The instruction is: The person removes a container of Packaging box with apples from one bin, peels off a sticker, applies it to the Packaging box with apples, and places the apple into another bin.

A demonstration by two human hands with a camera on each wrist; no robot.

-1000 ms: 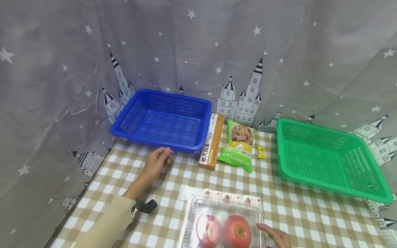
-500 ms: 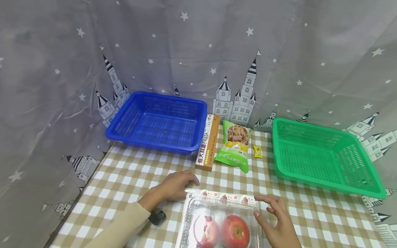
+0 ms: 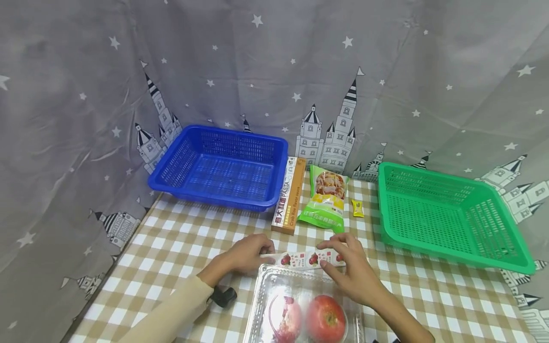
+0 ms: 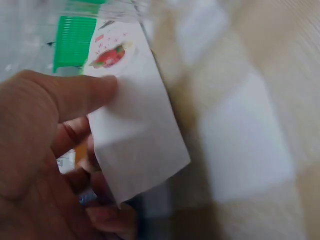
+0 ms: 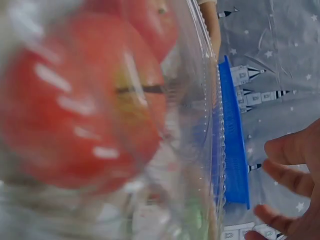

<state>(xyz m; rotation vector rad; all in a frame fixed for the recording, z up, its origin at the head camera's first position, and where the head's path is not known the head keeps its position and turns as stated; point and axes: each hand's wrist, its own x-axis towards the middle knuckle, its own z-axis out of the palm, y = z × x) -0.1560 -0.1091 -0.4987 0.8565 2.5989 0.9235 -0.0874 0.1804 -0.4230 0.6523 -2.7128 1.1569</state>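
Observation:
My left hand (image 3: 249, 252) pinches the left end of a paper strip (image 3: 300, 260) printed with red fruit, thumb on top in the left wrist view. The strip (image 4: 132, 115) shows a plain white end there. My right hand (image 3: 353, 271) reaches over the strip's right part in the head view, thumb and forefinger apart. Its fingers (image 5: 287, 150) are spread with nothing between them in the right wrist view. In front of the strip is a clear plastic container (image 3: 268, 290) with two red apples (image 3: 327, 318) inside; its near end is cut off.
A blue basket (image 3: 214, 196) stands at the back left, a green basket (image 3: 446, 255) at the right. Between them lie a pasta box (image 3: 289, 195), a green food bag (image 3: 326, 197) and a small yellow packet (image 3: 358, 208). A checked cloth (image 3: 188, 247) covers the table.
My left hand has come from the blue basket's front edge to the strip and now holds its end. My right hand has moved from the container's right side to over the strip.

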